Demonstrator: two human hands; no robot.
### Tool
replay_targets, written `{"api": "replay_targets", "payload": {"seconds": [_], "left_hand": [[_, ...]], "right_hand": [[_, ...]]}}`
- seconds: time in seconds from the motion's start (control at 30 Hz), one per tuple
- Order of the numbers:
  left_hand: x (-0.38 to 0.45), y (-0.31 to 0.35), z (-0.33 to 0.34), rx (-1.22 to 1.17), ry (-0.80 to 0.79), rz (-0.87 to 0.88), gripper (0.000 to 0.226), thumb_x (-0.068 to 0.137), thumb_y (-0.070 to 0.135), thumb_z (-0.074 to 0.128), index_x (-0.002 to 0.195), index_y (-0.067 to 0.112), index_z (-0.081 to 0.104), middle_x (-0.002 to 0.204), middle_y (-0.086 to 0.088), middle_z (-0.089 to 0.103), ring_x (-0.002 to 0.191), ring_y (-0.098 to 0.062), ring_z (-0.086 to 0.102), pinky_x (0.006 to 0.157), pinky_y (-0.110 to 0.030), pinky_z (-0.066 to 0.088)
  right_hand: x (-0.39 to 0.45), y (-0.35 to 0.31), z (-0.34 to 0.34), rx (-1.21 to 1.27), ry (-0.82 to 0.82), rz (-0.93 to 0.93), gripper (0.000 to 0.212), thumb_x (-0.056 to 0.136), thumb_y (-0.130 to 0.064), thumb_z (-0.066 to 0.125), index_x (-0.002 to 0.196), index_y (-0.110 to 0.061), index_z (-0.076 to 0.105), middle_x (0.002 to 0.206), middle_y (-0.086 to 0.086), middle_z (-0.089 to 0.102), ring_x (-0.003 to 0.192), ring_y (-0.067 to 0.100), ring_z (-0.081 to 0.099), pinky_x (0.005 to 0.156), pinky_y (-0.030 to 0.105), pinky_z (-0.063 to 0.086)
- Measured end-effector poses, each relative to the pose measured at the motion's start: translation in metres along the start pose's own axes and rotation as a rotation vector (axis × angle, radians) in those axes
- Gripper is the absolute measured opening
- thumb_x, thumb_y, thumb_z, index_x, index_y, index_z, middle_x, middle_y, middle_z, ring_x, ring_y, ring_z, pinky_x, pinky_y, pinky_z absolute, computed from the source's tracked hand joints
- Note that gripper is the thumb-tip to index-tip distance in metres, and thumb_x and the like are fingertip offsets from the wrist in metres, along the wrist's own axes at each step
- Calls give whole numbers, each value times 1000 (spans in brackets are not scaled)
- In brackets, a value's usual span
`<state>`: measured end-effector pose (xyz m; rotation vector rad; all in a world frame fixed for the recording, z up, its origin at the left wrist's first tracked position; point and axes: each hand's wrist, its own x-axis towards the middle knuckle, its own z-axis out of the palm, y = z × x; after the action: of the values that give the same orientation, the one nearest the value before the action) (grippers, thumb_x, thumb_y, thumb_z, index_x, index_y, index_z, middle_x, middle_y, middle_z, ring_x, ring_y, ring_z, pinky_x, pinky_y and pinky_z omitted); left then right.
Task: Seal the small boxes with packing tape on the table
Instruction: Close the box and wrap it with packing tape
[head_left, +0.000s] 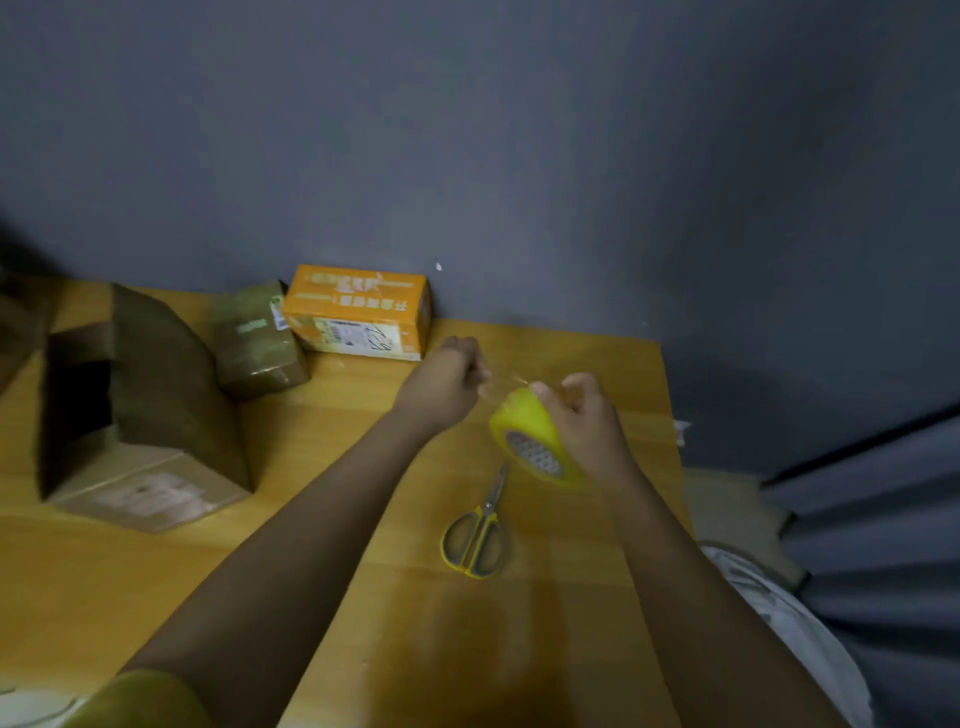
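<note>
My right hand (584, 415) grips a yellow roll of packing tape (535, 441) above the wooden table (311, 519). My left hand (449, 384) pinches the clear free end of the tape, stretched a short way to the left of the roll. An orange small box (358, 312) stands against the wall at the back. A small brown box (257, 338) wrapped in tape leans to its left. A larger brown cardboard box (140, 405) lies on its side at the left, its opening dark.
Yellow-handled scissors (478, 535) lie shut on the table below the tape roll. A grey wall runs behind the table. The table's right edge falls off beside my right arm, with grey fabric (883, 545) beyond it.
</note>
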<state>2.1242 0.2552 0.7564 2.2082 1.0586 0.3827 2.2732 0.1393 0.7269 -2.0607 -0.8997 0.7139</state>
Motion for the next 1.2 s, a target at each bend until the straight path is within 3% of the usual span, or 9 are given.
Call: {"api": "replay_targets", "payload": {"seconds": [0.13, 0.27, 0.43, 0.6, 0.77, 0.93, 1.03, 1.13, 1.2], "left_hand": [[4, -13, -69, -20, 85, -54, 10, 91, 6, 56, 84, 11, 53, 99, -13, 61, 93, -30, 57, 71, -30, 39], [-12, -38, -130, 65, 113, -59, 14, 88, -3, 51, 85, 9, 56, 103, -16, 61, 99, -30, 56, 71, -27, 37], [-37, -91, -202, 106, 141, -114, 8, 92, 4, 52, 91, 10, 57, 111, -14, 61, 105, -29, 57, 83, -32, 43], [-65, -168, -266, -83, 179, -152, 12, 94, 14, 57, 83, 13, 55, 93, -3, 60, 92, -21, 57, 74, -26, 37], [-79, -213, -313, -243, 163, -117, 21, 95, 14, 58, 75, 17, 53, 91, -6, 60, 90, -19, 55, 79, -27, 39], [-80, -243, -334, -237, 155, -171, 11, 99, 19, 48, 91, 16, 53, 99, -2, 56, 99, -21, 54, 84, -31, 42], [-77, -256, -337, -234, 158, -243, 21, 100, 16, 44, 84, 12, 57, 112, -16, 60, 109, -33, 54, 91, -41, 44], [-77, -272, -345, -108, 141, -320, 38, 100, 19, 44, 136, 6, 46, 139, -22, 38, 119, -38, 44, 101, -45, 39], [-81, -291, -357, -28, 88, -362, 61, 99, 19, 42, 154, 25, 14, 149, -14, 21, 122, -37, 40, 100, -43, 40]], "right_hand": [[-18, -56, 27, 228, -204, -68, 30, 84, -39, 73, 96, -29, 47, 87, -6, 56, 80, 15, 58, 73, 33, 49], [-29, -103, 71, 172, -140, -194, 20, 88, -42, 65, 100, -32, 53, 102, -8, 61, 101, 17, 58, 82, 32, 45], [-31, -151, 132, -290, -193, -89, 67, 83, -70, 54, 137, -31, 46, 142, -1, 51, 126, 27, 50, 95, 39, 42], [-57, -216, 178, -187, -121, -229, 28, 86, -56, 61, 96, -29, 59, 110, -2, 65, 102, 20, 59, 82, 36, 46], [-83, -275, 208, -91, -173, -330, 23, 91, -36, 64, 106, -22, 74, 120, -2, 68, 117, 15, 58, 101, 38, 44], [-95, -318, 240, -347, -54, -270, 32, 94, -44, 57, 104, -20, 75, 109, 6, 71, 100, 27, 63, 86, 44, 52], [-91, -329, 257, -476, -69, -237, 29, 96, -43, 54, 94, -23, 76, 76, 3, 68, 69, 22, 59, 60, 33, 47], [-86, -336, 264, -535, -35, -207, 42, 97, -37, 55, 58, -24, 60, 49, -2, 39, 49, 16, 37, 48, 30, 26], [-78, -333, 263, -538, -32, -177, 41, 96, -36, 56, 58, -24, 65, 55, 2, 53, 55, 22, 49, 54, 33, 40]]}}
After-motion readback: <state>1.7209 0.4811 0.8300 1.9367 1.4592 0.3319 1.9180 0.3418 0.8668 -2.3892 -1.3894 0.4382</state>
